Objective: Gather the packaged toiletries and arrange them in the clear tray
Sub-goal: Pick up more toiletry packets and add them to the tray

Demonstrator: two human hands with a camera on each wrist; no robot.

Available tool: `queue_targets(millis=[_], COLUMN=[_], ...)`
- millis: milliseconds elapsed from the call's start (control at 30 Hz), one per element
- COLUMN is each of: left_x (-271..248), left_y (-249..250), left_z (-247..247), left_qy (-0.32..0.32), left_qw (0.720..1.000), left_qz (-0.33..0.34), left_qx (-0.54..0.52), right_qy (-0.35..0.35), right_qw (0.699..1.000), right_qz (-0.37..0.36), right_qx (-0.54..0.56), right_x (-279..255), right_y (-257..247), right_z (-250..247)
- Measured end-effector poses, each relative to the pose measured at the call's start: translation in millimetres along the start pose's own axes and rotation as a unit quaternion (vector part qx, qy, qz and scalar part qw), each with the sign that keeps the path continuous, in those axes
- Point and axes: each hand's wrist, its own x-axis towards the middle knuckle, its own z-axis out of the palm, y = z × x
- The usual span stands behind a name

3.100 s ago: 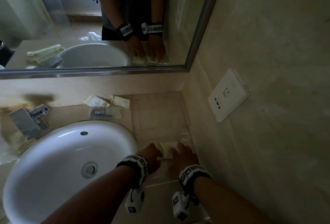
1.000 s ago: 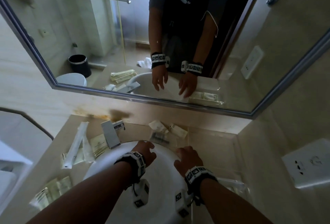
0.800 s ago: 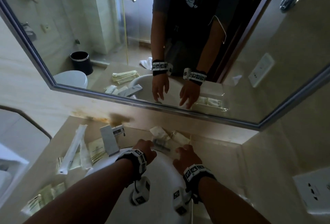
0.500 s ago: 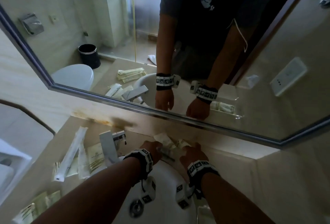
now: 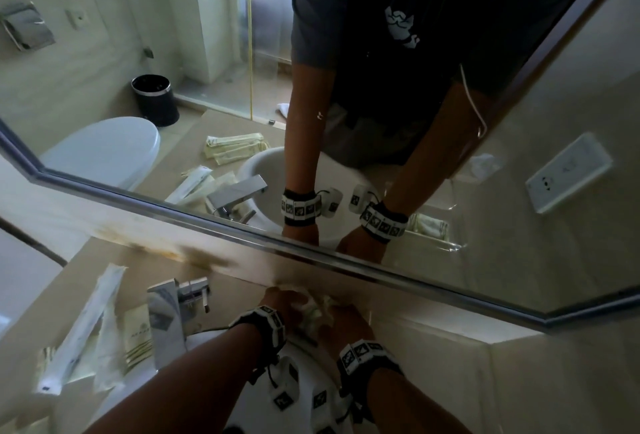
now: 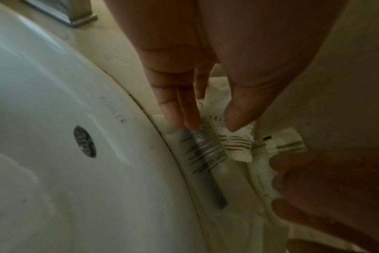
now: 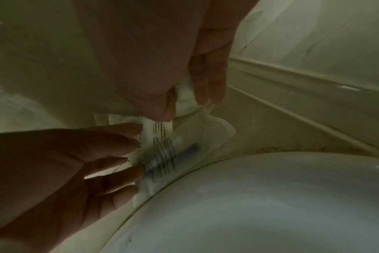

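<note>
Behind the sink, by the mirror, lie several small packets. My left hand (image 5: 289, 305) reaches over them with straight fingers (image 6: 177, 113) touching a clear packet with a grey stick inside (image 6: 206, 162), its thumb hovering above a cream striped packet (image 6: 238, 147). My right hand (image 5: 346, 322) is just to the right; in the right wrist view its thumb and fingers (image 7: 206, 85) pinch a cream packet (image 7: 184, 97) beside the clear packet (image 7: 169, 154). The clear tray (image 5: 450, 243) appears only as a reflection in the mirror, with cream packets in it.
The white sink (image 5: 304, 392) lies under my wrists and a chrome faucet (image 5: 166, 316) stands to the left. Left of the faucet lie a long white packet (image 5: 86, 322), a cream packet (image 5: 136, 336) and several more. The mirror frame (image 5: 346, 260) runs just behind my hands.
Both hands moved from the tray area on the right, across the basin, to the packets behind the sink. The right hand now pinches one packet; the left touches the clear one.
</note>
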Motion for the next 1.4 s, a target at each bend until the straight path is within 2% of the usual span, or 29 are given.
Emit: queue_targets(millis=[133,233,533,633,733,900,967,1067,1167,1400], left_x=[8,-7,-69,-93,-123,-163,-172,-184,-197,-215], left_y=[-2,-1,10,9,14,27,31,35,36,42], left_z=[3,-3,-44,-46,-35,2,20,45,69,125], left_qy=[0.017,0.071,0.152,0.171,0.134,0.038,0.005,-0.024,-0.039,-0.101], left_qw=[0.999,0.996,0.977,0.975,0.979,0.984,0.986,0.989,0.992,0.992], left_qz=[-0.007,-0.001,0.071,0.094,0.078,0.068,0.047,0.040,0.050,0.020], left_qx=[-0.041,-0.051,-0.135,-0.111,-0.135,-0.158,-0.160,-0.141,-0.107,-0.077], right_qy=[0.014,0.022,0.188,0.212,0.214,0.176,0.156,0.166,0.175,0.159], right_qw=[0.999,0.999,0.975,0.969,0.966,0.965,0.974,0.979,0.976,0.971], right_qz=[-0.037,-0.026,-0.026,-0.015,0.013,0.051,0.061,0.074,0.098,0.162], right_qx=[0.014,0.035,0.116,0.129,0.144,0.190,0.153,0.088,0.084,0.071], right_x=[2,-1,-44,-69,-97,-142,-157,-182,-207,-239], right_y=[-3,-1,-1,7,18,41,54,79,110,172], right_z=[-2,-1,-13,-18,-18,-10,-4,7,16,47])
